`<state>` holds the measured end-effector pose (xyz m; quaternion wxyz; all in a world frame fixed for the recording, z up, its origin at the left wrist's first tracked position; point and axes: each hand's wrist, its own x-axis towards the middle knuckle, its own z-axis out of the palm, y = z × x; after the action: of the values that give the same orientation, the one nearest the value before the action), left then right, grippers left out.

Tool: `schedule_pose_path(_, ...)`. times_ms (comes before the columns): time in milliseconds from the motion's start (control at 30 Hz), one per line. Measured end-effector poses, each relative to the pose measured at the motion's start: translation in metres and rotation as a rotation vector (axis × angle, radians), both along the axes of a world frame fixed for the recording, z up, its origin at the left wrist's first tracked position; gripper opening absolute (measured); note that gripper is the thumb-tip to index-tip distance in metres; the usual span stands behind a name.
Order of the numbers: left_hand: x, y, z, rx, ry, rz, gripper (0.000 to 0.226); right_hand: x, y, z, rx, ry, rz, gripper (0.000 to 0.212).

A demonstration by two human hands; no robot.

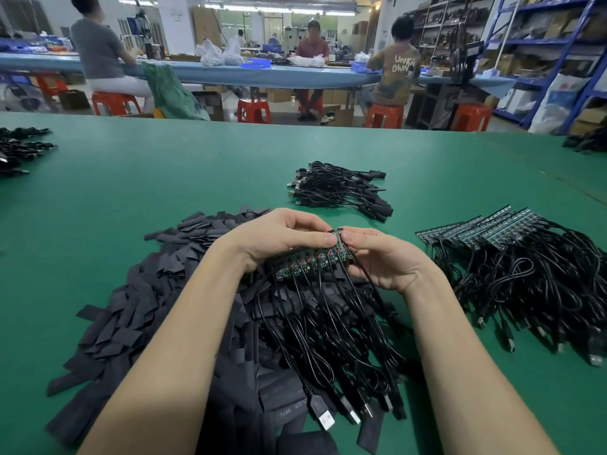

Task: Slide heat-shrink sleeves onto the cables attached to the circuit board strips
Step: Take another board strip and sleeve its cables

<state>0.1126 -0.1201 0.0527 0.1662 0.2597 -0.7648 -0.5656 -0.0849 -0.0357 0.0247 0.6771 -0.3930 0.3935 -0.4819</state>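
Observation:
A dark circuit board strip [308, 262] with several black USB cables [331, 326] soldered to it is held above the green table. My left hand [279, 239] grips the strip along its far edge, thumb near the right end. My right hand [377, 257] pinches the strip's right end between thumb and fingers. The cables hang toward me and end in USB plugs [323, 418]. A large heap of flat black heat-shrink sleeves [157, 310] lies under and left of my forearms.
More board strips with cables [492, 238] are stacked at the right. A bundle of black cables [341, 190] lies further back on the green table [164, 178]. Cable piles sit at the far left [19, 149] and far right [588, 142]. People sit at a bench behind.

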Motion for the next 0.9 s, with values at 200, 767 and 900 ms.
schedule_pose_path(200,0.003,-0.007,-0.001,-0.066,-0.084,0.049,0.019,-0.009,-0.001,0.007,0.068,0.070,-0.218,0.020)
schedule_pose_path(767,-0.033,0.014,-0.008,0.179,0.372,0.331,0.012,0.004,-0.009,0.035,-0.050,-0.035,-0.479,0.008)
schedule_pose_path(900,-0.029,0.012,-0.006,0.291,0.411,0.370,0.011,-0.008,-0.006,0.019,0.021,0.702,-0.453,0.018)
